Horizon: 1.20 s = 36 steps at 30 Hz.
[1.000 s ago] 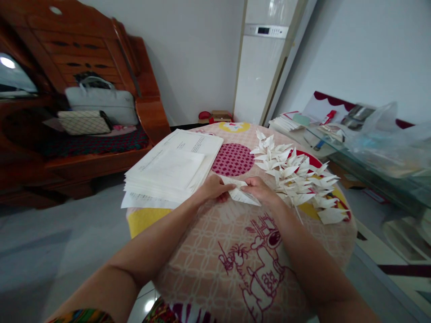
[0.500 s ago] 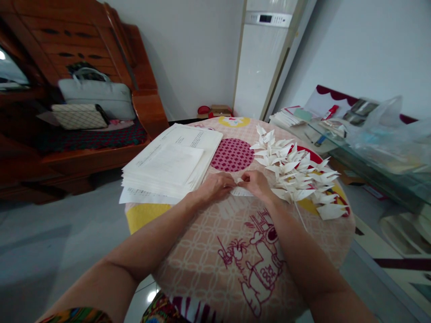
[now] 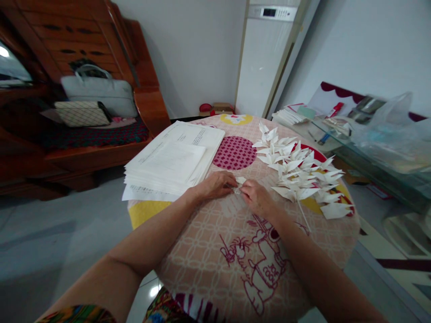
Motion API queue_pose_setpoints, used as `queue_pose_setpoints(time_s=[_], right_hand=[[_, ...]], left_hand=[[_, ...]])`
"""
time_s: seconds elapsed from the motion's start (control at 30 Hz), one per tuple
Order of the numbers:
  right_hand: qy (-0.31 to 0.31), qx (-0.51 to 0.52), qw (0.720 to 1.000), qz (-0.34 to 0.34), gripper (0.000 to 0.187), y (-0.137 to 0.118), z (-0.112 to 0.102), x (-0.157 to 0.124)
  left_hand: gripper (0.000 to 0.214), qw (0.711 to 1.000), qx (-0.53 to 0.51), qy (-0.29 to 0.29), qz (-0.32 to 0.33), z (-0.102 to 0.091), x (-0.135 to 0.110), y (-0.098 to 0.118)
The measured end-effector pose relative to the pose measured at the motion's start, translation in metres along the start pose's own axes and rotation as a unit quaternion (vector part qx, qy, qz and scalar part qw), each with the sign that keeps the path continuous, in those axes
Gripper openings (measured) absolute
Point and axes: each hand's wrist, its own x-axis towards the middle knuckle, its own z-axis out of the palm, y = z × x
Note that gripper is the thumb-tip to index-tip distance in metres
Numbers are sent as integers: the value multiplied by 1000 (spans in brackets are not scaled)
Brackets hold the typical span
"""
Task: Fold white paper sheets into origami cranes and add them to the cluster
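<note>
Between my hands, at the middle of the round table, is a small folded piece of white paper (image 3: 240,180). My left hand (image 3: 218,185) pinches its left side, fingers curled together. My right hand (image 3: 257,196) grips its right side, thumb and fingers closed. The fingers hide much of the paper, and its folds are too small to make out. Just right of my right hand stand many folded white paper cranes (image 3: 296,167), crowded together. A thick stack of printed sheets (image 3: 164,154) lies beyond my left hand, with a smaller blank sheet (image 3: 180,159) on top.
A patterned tablecloth (image 3: 208,242) covers the table. To the right, a glass-topped side table (image 3: 380,179) holds a plastic bag (image 3: 384,134), papers and small items. A wooden bench (image 3: 151,105) with bags stands at the left, and a tall white air conditioner (image 3: 261,67) behind.
My right hand has moved slightly down and toward me. The paper's lower flap no longer shows; a white part now sticks up between the hands. The view has shifted a little.
</note>
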Motion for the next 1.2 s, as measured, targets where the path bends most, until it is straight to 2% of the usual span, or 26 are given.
queue_pose_setpoints(time_s=[0.27, 0.63, 0.93, 1.2], right_hand=[[68, 15, 998, 4, 3, 3, 11, -6], [81, 23, 996, 17, 13, 4, 13, -3], [91, 101, 986, 99, 18, -1, 7, -2], [91, 82, 982, 146, 18, -4, 2, 0]], left_hand=[[20, 1000, 7, 22, 5, 6, 0, -5], [19, 1000, -8, 19, 19, 6, 0, -6], [15, 997, -42, 37, -49, 0, 2, -1], [12, 988, -61, 58, -131, 3, 3, -4]])
